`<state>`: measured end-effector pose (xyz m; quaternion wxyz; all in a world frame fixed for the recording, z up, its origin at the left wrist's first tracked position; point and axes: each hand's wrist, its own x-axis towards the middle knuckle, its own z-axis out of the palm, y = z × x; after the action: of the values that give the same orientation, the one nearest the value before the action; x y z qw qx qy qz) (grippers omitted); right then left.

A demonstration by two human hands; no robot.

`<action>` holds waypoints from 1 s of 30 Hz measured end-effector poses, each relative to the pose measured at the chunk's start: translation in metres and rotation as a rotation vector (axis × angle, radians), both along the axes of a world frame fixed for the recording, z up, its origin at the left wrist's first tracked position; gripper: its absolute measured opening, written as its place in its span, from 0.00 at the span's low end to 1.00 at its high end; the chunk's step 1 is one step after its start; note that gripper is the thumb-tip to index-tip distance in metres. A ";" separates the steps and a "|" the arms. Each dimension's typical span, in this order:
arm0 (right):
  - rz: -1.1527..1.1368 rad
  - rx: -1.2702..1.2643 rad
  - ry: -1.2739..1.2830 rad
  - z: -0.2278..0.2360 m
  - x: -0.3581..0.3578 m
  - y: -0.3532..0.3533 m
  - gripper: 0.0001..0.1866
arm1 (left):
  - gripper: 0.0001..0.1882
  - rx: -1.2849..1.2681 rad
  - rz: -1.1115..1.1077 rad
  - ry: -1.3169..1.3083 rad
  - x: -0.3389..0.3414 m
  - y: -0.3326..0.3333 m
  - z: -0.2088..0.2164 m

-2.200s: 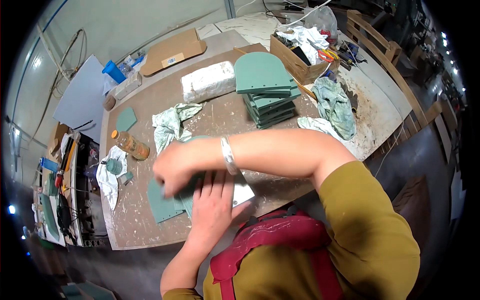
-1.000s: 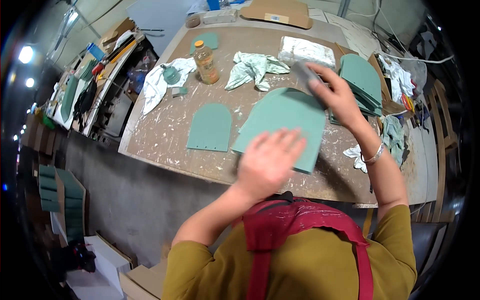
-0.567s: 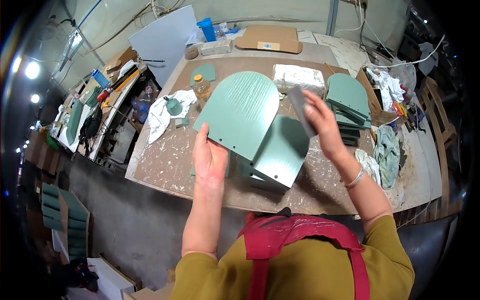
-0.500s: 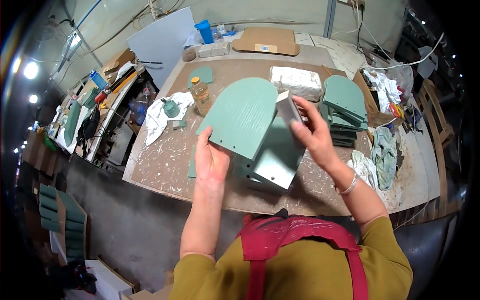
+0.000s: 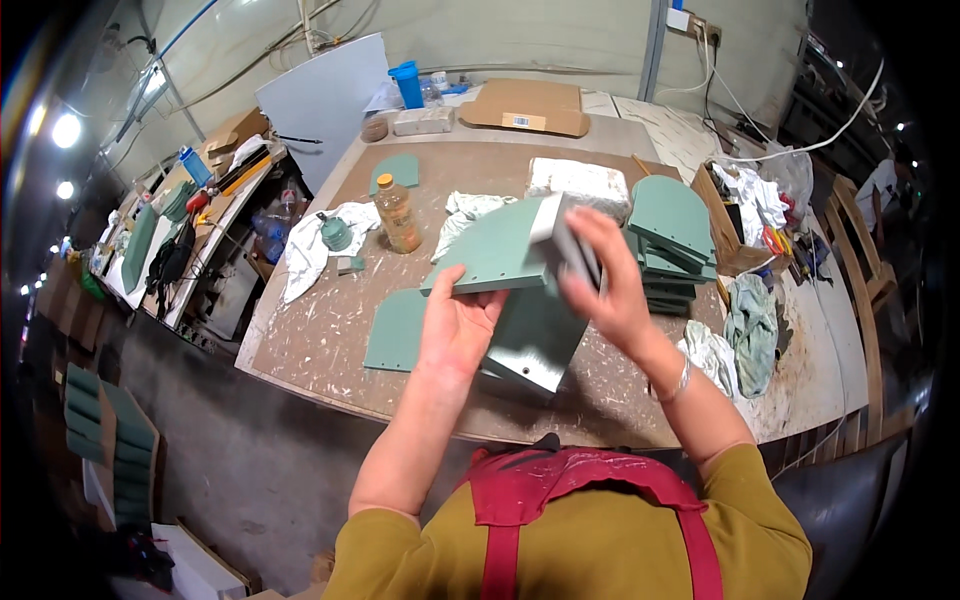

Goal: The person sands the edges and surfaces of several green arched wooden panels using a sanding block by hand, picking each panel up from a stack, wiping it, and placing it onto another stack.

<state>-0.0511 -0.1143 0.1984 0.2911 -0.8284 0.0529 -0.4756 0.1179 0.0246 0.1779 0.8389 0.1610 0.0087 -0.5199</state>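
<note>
My left hand (image 5: 452, 325) grips the lower edge of a pale green panel (image 5: 490, 243), which has a rounded end and small holes along its straight edge. The panel is tilted above the table. In my right hand (image 5: 618, 290) is a grey sanding block (image 5: 553, 232) with a pale face, held against or very near the panel's right edge; contact is hard to tell. Below both hands stands a green box-like piece (image 5: 540, 335) with holes, partly hidden by the held panel. Another green panel (image 5: 395, 330) lies flat left of it.
Stacked green panels (image 5: 672, 215) stand at the right, beside a wrapped white block (image 5: 578, 180). Cloths (image 5: 752, 335) lie near the right edge. A yellow-capped bottle (image 5: 398, 215) and a green jar (image 5: 336, 234) on a white cloth are at the left. Flat cardboard (image 5: 525, 105) lies behind.
The held panel has tipped to a flatter angle, uncovering a white cloth behind it. The sanding block has come to the panel's right edge. My view has shifted slightly.
</note>
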 end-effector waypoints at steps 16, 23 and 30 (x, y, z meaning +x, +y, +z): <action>0.183 0.722 0.052 -0.014 -0.022 -0.020 0.27 | 0.19 0.158 0.170 -0.349 0.006 0.039 0.003; -0.064 0.276 0.283 -0.047 -0.032 -0.018 0.28 | 0.18 0.497 -0.133 -1.036 -0.017 0.048 -0.017; -0.070 0.366 0.285 -0.049 -0.034 -0.020 0.29 | 0.16 0.935 0.206 -2.049 0.027 0.045 0.020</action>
<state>-0.0849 -0.1338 0.1490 0.4095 -0.8183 0.2076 -0.3459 0.1454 0.0698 0.1979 0.3469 0.8078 -0.4762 -0.0169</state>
